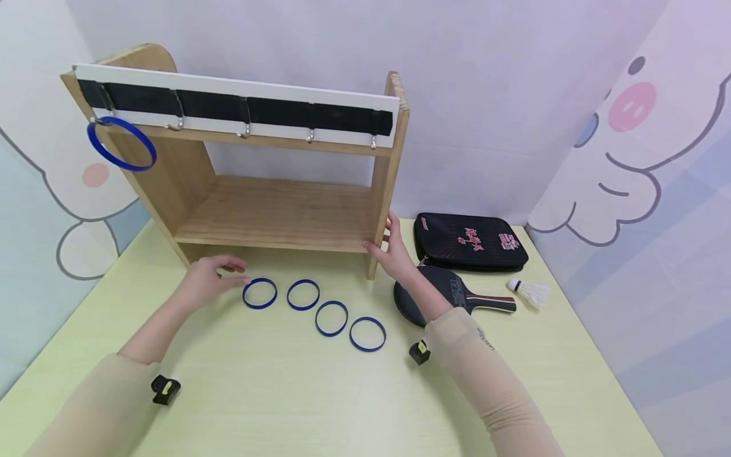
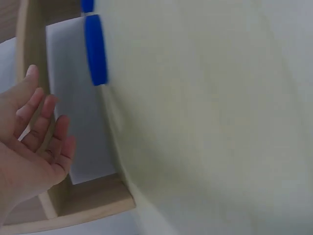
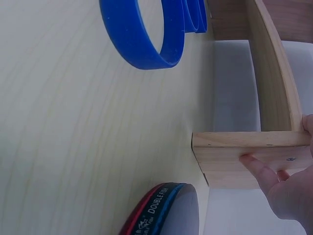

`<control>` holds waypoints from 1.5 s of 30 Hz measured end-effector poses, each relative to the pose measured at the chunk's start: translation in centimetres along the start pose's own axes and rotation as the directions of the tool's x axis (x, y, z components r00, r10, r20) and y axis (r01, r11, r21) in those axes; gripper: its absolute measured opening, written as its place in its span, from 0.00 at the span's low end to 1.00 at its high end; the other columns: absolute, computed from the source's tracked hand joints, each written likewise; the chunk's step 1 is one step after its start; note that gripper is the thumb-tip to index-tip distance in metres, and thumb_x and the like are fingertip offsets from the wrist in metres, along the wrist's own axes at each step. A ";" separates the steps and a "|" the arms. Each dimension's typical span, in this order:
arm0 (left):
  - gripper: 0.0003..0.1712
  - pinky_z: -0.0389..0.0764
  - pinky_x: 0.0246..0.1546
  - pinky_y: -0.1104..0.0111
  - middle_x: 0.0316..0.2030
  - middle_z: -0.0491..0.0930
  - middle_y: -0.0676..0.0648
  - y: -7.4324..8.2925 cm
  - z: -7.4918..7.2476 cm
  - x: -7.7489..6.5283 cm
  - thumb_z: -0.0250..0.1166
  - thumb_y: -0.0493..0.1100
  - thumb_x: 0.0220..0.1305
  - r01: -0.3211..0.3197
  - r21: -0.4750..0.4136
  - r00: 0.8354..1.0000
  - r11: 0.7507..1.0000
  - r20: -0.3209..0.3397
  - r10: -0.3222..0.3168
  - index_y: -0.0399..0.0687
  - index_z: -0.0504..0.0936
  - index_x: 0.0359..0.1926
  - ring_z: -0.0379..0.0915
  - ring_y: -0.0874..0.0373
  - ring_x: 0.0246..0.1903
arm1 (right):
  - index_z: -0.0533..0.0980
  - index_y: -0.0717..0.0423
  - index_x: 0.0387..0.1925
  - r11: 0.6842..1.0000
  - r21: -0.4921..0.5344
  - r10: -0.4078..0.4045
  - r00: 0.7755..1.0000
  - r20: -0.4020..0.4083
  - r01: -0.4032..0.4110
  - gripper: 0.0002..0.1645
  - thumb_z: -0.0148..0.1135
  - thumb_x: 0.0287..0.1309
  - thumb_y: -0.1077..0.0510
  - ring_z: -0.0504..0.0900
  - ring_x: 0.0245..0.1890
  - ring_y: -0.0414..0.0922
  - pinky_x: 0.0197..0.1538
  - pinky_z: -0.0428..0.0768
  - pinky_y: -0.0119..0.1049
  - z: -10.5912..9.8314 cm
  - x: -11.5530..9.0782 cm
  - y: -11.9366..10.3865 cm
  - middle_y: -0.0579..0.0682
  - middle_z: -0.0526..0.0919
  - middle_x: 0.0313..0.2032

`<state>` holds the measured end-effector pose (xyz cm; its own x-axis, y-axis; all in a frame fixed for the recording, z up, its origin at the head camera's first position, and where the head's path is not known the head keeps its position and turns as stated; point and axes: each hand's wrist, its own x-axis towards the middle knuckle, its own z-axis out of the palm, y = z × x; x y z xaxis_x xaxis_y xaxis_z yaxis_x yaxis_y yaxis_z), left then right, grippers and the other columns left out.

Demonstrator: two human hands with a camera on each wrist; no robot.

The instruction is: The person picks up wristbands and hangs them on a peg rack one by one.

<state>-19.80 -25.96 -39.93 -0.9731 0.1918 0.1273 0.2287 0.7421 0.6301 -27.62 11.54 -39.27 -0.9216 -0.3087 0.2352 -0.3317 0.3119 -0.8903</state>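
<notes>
A wooden shelf [image 1: 280,209] stands on the table, with a hook strip [image 1: 280,117] across its top. One blue ring [image 1: 134,167] hangs from the leftmost hook. Several more blue rings lie in a slanting row before the shelf. My left hand [image 1: 207,284] is beside the leftmost of these, a blue ring [image 1: 259,307]; in the left wrist view that hand [image 2: 34,147] holds nothing, its fingers loosely bent. At the shelf's right side panel [image 1: 387,184], my right hand [image 1: 398,259] grips the wood, thumb towards the front, fingers on the outer face.
Right of the shelf lies a black zip case [image 1: 471,244]. In front of it is a table tennis bat [image 1: 445,285], partly hidden by my right forearm. A white shuttlecock [image 1: 532,292] lies near the table's right edge. Walls enclose the table behind and at the sides.
</notes>
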 end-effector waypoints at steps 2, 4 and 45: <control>0.20 0.76 0.40 0.54 0.41 0.83 0.40 -0.5 0.3 0.3 0.69 0.45 0.57 -0.005 0.016 1.000 1.000 0.014 0.005 0.37 0.80 0.47 0.76 0.43 0.44 | 0.36 0.39 0.71 1.000 -0.005 -0.002 1.000 -0.013 0.002 0.52 0.60 0.61 0.61 0.63 0.61 0.60 0.54 0.75 0.56 0.0 0.1 0.7 0.58 0.45 0.70; 0.19 0.77 0.37 0.59 0.37 0.83 0.42 -0.9 0.5 0.5 0.70 0.45 0.56 -0.007 0.022 1.000 1.000 0.024 0.006 0.37 0.81 0.45 0.77 0.45 0.40 | 0.36 0.38 0.71 1.000 -0.008 0.002 1.000 -0.022 -0.002 0.52 0.60 0.61 0.61 0.64 0.60 0.59 0.53 0.75 0.55 0.1 0.1 0.9 0.57 0.45 0.70; 0.03 0.78 0.32 0.75 0.28 0.84 0.49 -2.3 1.8 2.7 0.68 0.36 0.55 -0.028 -0.047 0.989 0.998 0.144 0.035 0.41 0.84 0.32 0.78 0.62 0.30 | 0.36 0.53 0.71 1.000 -0.001 0.024 1.000 0.012 -0.024 0.51 0.58 0.60 0.67 0.62 0.62 0.62 0.55 0.74 0.57 -0.3 -1.1 -2.9 0.62 0.43 0.70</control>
<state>-22.93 -26.00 -42.44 -0.9505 0.3084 0.0373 0.2548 0.7051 0.6618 -25.72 11.23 -36.80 -0.9270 -0.3115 0.2090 -0.3094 0.3201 -0.8954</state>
